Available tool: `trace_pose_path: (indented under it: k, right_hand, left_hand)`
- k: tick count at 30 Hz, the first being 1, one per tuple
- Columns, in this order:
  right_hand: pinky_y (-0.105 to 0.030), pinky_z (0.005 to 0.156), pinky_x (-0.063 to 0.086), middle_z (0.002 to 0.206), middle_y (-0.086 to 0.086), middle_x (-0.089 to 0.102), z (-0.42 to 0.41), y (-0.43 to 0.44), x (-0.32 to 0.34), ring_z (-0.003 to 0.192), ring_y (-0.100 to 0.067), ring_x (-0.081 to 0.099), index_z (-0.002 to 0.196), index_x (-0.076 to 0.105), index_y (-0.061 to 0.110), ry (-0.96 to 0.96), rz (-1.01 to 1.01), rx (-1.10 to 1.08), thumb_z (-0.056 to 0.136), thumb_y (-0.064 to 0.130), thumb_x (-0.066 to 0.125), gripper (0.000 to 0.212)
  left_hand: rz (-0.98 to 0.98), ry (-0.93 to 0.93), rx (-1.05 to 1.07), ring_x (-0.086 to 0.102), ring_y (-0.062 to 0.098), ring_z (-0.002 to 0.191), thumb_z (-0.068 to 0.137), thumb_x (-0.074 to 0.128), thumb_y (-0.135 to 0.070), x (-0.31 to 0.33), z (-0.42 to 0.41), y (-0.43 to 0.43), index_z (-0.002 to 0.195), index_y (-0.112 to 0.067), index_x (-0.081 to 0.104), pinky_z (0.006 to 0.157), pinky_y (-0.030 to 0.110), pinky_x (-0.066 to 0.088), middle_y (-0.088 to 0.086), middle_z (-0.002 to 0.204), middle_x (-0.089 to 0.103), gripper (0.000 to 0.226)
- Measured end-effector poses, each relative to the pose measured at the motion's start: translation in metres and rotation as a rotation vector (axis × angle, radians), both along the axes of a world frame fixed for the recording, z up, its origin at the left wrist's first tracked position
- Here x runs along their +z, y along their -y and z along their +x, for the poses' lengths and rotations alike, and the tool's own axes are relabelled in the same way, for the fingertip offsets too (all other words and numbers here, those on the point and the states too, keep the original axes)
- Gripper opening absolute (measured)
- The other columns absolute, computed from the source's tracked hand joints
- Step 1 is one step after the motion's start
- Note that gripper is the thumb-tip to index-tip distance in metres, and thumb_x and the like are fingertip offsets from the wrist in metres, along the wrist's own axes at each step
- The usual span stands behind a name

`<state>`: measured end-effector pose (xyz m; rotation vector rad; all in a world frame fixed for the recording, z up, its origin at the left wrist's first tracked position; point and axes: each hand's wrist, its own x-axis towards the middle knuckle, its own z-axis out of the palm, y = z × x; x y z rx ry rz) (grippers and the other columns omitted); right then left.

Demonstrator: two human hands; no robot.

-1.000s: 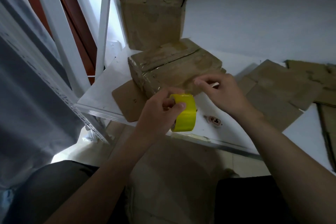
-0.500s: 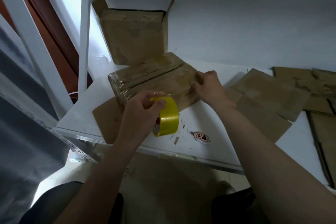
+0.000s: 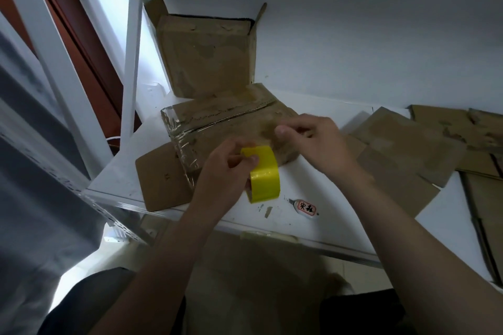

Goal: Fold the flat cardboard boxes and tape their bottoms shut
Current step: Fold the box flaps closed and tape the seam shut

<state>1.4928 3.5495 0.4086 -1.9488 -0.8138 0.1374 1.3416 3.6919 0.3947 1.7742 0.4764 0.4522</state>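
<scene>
Brown folded cardboard box point(image 3: 217, 122), its seam taped, lies just beyond both hands on the white table point(image 3: 326, 226). The left hand point(image 3: 223, 174) grips a yellow tape roll point(image 3: 264, 174) near the table's front edge. The right hand point(image 3: 313, 141) is curled over the box's near corner; I cannot tell whether it pinches tape. Flat cardboard sheets point(image 3: 408, 149) lie to its right, with bare tabletop nearer.

Beyond the left hand point(image 3: 217, 171) stand one taped cardboard box point(image 3: 223, 119) and one open cardboard box point(image 3: 206, 62); it holds one yellow tape roll point(image 3: 265, 177), with one small labelled object point(image 3: 306, 209) beside it and several overlapping flat cardboard sheets point(image 3: 402, 144) farther right.
</scene>
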Motion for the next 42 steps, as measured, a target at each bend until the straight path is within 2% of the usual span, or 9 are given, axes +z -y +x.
trace_pose_path:
  k: [3,5,11,14,17,22,27,37,42]
  right_hand:
    - [-0.042,0.079,0.055,0.095,0.000,0.077,-0.027,0.005,0.005,0.092,-0.022,0.070,0.100,0.080,0.036,-0.172,-0.007,0.189,0.080,0.051,0.076,0.025]
    - [-0.049,0.081,0.055,0.092,-0.007,0.077,-0.034,0.008,0.006,0.090,-0.032,0.069,0.097,0.081,0.025,-0.216,0.056,0.190,0.085,0.031,0.079,0.014]
    - [-0.012,0.069,0.046,0.081,0.010,0.075,-0.038,0.017,0.003,0.079,0.000,0.066,0.084,0.079,0.021,0.058,0.058,0.053,0.088,0.019,0.077,0.005]
    - [-0.016,0.071,0.048,0.083,0.016,0.072,-0.039,0.022,-0.001,0.081,-0.002,0.065,0.089,0.076,0.022,0.192,-0.009,0.036,0.091,0.023,0.073,0.004]
    - [-0.015,0.069,0.047,0.081,0.017,0.070,-0.039,0.025,-0.002,0.080,-0.003,0.064,0.087,0.073,0.025,0.191,-0.015,0.048,0.092,0.023,0.071,0.006]
    - [-0.010,0.070,0.046,0.079,0.022,0.069,-0.034,0.026,-0.001,0.082,0.000,0.064,0.082,0.073,0.028,0.166,-0.064,0.058,0.091,0.023,0.073,0.010]
    - [-0.024,0.073,0.051,0.080,0.016,0.070,-0.038,0.026,0.000,0.080,-0.005,0.065,0.080,0.066,0.038,0.190,-0.064,0.093,0.092,0.024,0.072,0.019]
    - [-0.031,0.075,0.055,0.094,0.007,0.076,-0.040,0.027,0.001,0.087,-0.006,0.067,0.096,0.079,0.014,0.315,-0.009,0.131,0.092,0.019,0.072,0.010]
    - [-0.017,0.074,0.050,0.109,0.026,0.070,-0.036,0.028,-0.002,0.072,-0.006,0.063,0.145,0.051,0.030,0.104,0.036,0.096,0.090,0.022,0.074,0.061]
  left_hand:
    - [-0.043,0.052,-0.040,0.071,0.013,0.086,0.095,0.069,-0.022,0.004,-0.002,0.008,0.103,-0.032,0.068,0.056,0.032,0.059,-0.009,0.096,0.070,0.013]
    - [-0.031,0.059,-0.081,0.071,0.012,0.086,0.094,0.068,-0.022,0.004,-0.003,0.014,0.105,-0.029,0.068,0.063,0.044,0.062,-0.008,0.095,0.070,0.013]
    - [-0.044,0.047,-0.128,0.072,0.024,0.085,0.084,0.064,-0.033,0.002,-0.005,0.033,0.121,-0.036,0.057,0.071,0.059,0.060,0.005,0.087,0.070,0.038]
    - [-0.096,0.043,-0.110,0.073,0.022,0.086,0.082,0.068,-0.032,0.000,-0.003,0.033,0.132,-0.052,0.039,0.076,0.056,0.060,0.006,0.087,0.072,0.062]
    - [-0.027,0.034,-0.091,0.072,0.012,0.079,0.081,0.069,-0.037,-0.001,-0.003,0.034,0.114,-0.055,0.041,0.073,0.055,0.061,-0.005,0.084,0.072,0.047]
    - [0.465,0.065,0.065,0.061,0.006,0.072,0.075,0.084,-0.041,-0.004,-0.001,0.034,0.094,-0.035,0.059,0.061,0.018,0.048,-0.010,0.078,0.061,0.032]
    - [0.454,0.135,0.069,0.063,0.003,0.081,0.090,0.074,-0.031,-0.003,-0.001,0.031,0.102,-0.023,0.078,0.071,0.015,0.050,-0.011,0.093,0.063,0.015]
    - [0.417,0.073,0.059,0.059,0.003,0.082,0.086,0.076,-0.018,0.004,0.001,0.026,0.089,-0.021,0.077,0.071,0.013,0.044,-0.010,0.089,0.062,0.004]
    - [0.498,0.154,0.048,0.059,0.017,0.087,0.089,0.073,-0.012,0.001,0.000,0.029,0.085,-0.013,0.069,0.074,0.027,0.049,-0.004,0.092,0.058,0.005]
